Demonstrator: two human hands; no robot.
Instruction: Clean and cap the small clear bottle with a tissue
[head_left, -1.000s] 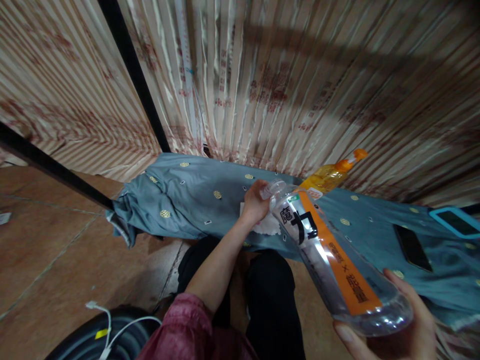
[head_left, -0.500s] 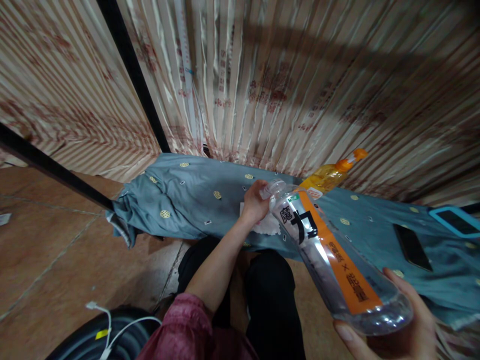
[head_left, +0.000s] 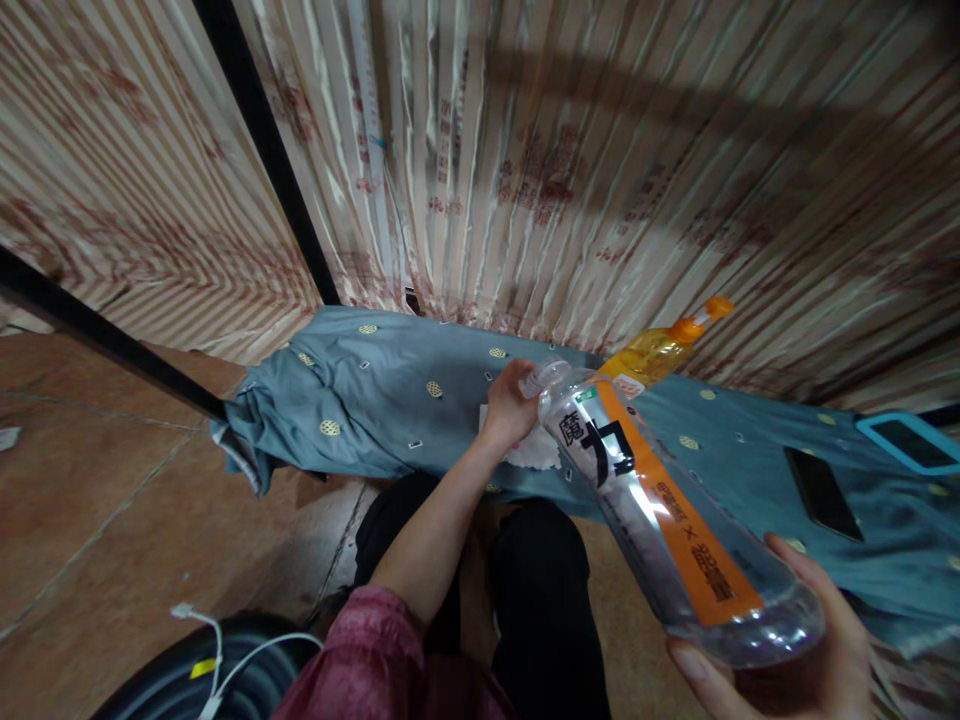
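Observation:
A clear plastic bottle (head_left: 660, 510) with an orange label and black lettering is held slantwise in front of me. Its neck points up and to the left. My left hand (head_left: 510, 408) is closed at the neck end, its fingers partly hidden behind the bottle mouth. Around the base, my right hand (head_left: 802, 650) has its thumb and fingers wrapped from below. Behind the bottle stands a yellow pump bottle (head_left: 651, 358) with an orange top. Under my left hand lies a crumpled white tissue (head_left: 534, 450) on the grey-blue cloth (head_left: 405, 420).
On the cloth at right lie a black phone (head_left: 823, 492) and a blue-framed device (head_left: 911, 443). A striped curtain (head_left: 525, 180) hangs behind. Black metal poles (head_left: 262, 150) stand at left. A black round object (head_left: 225, 670) with white cables is at lower left on the tiled floor (head_left: 112, 500).
Almost nothing differs. Both hands keep their hold on the clear bottle, which stays in the same slanted position.

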